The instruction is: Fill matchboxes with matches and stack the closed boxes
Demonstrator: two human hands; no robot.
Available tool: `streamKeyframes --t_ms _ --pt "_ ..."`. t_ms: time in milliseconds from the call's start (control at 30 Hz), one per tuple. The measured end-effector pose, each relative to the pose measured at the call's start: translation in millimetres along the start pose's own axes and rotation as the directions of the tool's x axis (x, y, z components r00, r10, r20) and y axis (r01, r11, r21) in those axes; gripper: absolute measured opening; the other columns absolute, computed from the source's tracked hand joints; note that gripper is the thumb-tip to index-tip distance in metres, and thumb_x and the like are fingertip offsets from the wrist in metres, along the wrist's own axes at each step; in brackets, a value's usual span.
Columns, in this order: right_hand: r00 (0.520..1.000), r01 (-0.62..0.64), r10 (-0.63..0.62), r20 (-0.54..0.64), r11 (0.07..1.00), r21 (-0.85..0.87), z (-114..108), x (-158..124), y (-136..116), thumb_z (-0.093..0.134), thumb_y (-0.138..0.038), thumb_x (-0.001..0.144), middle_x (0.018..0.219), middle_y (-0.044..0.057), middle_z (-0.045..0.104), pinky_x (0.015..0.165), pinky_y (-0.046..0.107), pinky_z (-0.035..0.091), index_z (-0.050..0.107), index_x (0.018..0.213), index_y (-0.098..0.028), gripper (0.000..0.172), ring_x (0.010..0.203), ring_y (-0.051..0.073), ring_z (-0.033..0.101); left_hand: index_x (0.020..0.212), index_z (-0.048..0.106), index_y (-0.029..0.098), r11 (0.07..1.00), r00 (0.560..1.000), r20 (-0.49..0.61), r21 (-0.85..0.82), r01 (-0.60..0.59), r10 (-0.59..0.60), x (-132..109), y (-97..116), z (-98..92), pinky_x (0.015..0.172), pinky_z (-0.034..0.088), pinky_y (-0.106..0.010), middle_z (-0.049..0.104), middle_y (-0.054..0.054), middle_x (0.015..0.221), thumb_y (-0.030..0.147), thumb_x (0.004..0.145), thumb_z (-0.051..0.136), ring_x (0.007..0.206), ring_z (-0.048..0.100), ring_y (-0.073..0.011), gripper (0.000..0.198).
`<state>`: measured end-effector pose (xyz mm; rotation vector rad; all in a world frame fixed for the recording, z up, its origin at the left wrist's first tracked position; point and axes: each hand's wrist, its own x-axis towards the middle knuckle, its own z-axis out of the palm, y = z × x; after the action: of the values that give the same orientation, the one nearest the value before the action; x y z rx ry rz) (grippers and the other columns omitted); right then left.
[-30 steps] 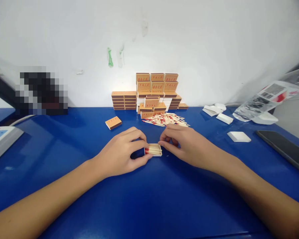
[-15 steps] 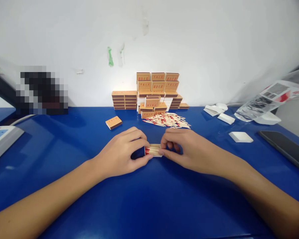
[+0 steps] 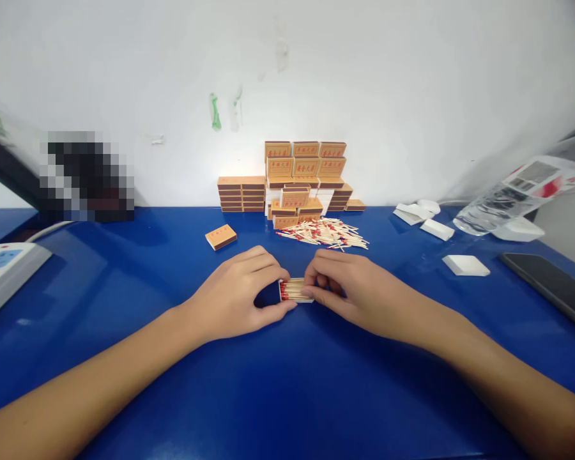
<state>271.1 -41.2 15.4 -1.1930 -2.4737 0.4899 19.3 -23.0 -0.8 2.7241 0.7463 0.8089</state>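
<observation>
A small white tray of red-tipped matches [image 3: 293, 290] lies on the blue table [image 3: 287, 383] between my hands. My left hand [image 3: 234, 297] pinches its left end between thumb and forefinger. My right hand [image 3: 347, 287] grips its right end with curled fingers, covering part of the tray. A loose heap of matches [image 3: 328, 232] lies just behind my right hand. One closed orange matchbox [image 3: 221, 236] sits alone behind my left hand.
Stacked orange matchboxes [image 3: 297, 176] stand against the white wall. Several empty white trays [image 3: 464, 264] lie at the right, near a clear plastic bag [image 3: 512, 198] and a dark phone [image 3: 551, 287]. A white device with blue buttons [image 3: 2, 271] sits at the left edge.
My right hand has slid left over the tray's right end and now covers more of it. My left hand has stayed in place.
</observation>
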Motion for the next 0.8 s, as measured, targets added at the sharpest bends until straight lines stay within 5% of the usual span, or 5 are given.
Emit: streamKeyframes --t_ms 167,800 --pt "0.997 -0.009 0.001 -0.081 0.994 -0.107 -3.0 0.1 4.8 0.062 -0.021 0.101 0.093 0.004 0.068 0.067 0.030 0.042 0.066 0.097 -0.021 0.006 0.077 0.017 0.060 0.110 0.070 0.017 1.000 1.000 0.013 0.006 0.010 -0.010 -0.7 -0.8 0.3 0.084 0.057 -0.039 0.075 -0.007 0.101 0.032 0.096 0.073 0.096 0.066 -0.0244 0.021" --pt "0.999 0.020 -0.024 -0.041 0.996 -0.082 2.3 1.4 5.8 0.061 -0.018 0.102 0.098 0.005 0.069 0.070 0.031 0.046 0.066 0.097 -0.020 0.008 0.076 0.016 0.062 0.108 0.072 0.018 0.998 0.998 -0.006 -0.028 -0.060 0.060 -0.8 -0.4 0.7 0.086 0.058 -0.038 0.073 -0.009 0.107 0.026 0.098 0.071 0.099 0.067 -0.0228 0.013"
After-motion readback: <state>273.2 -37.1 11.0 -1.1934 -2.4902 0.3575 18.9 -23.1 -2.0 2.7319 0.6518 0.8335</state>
